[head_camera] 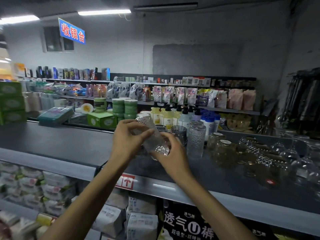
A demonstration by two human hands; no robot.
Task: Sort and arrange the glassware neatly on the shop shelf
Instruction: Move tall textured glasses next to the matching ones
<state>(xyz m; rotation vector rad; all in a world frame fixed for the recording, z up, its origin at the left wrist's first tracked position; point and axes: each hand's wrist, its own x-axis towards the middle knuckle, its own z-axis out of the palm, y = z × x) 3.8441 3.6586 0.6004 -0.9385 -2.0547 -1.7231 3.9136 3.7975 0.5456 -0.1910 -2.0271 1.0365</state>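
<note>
Above the dark top shelf (pixel 69 144) I hold a clear textured tumbler (pixel 152 134), tilted with its base toward me. My left hand (pixel 127 141) grips its upper part and my right hand (pixel 170 153) cups its base from below. On the shelf just right stands a tall textured glass (pixel 196 139), with a dark tinted glass (pixel 179 134) behind it. Further right sit amber jars (pixel 223 151), diamond-cut glasses (pixel 256 149) lying on their sides and wine glasses (pixel 292 153).
Pump bottles (pixel 168 116) and white-blue bottles (pixel 210 122) stand behind the glassware. Green tins (pixel 124 108) and boxes sit on the far side. The shelf's left half is bare dark surface. Packaged goods (pixel 43 187) fill the shelves below the grey front edge (pixel 190 191).
</note>
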